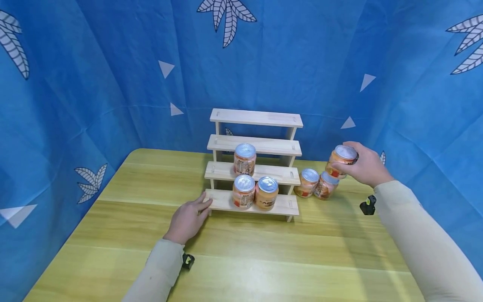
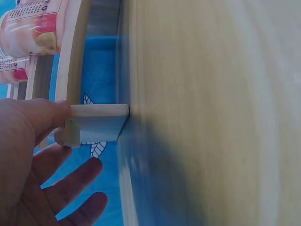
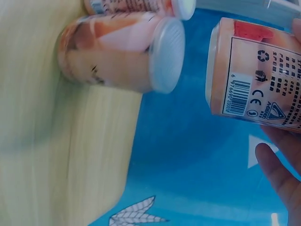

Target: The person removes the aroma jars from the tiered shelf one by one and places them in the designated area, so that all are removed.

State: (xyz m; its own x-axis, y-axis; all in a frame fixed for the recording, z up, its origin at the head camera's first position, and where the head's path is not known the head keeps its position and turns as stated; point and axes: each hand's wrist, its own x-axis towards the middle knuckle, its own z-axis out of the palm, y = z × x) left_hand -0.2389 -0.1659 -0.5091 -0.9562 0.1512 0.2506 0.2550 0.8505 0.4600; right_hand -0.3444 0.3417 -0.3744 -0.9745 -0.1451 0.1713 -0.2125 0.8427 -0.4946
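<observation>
1. Right wrist view chops off the held jar (image 3: 263,77) and right grip (image 3: 284,165).
2. Head view: print on the front-left jar (image 1: 243,193) is way too tiny to read.
3. Left wrist view's edge cuts the left grip (image 2: 40,169).

A curtained booth — blue patterned cloth (image 1: 286,54) behind and beside a wooden table (image 1: 283,260)

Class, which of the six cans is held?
The rightmost can in the head view, gripped by the right hand; three cans stand on the wooden rack, two cans on the table.
</observation>
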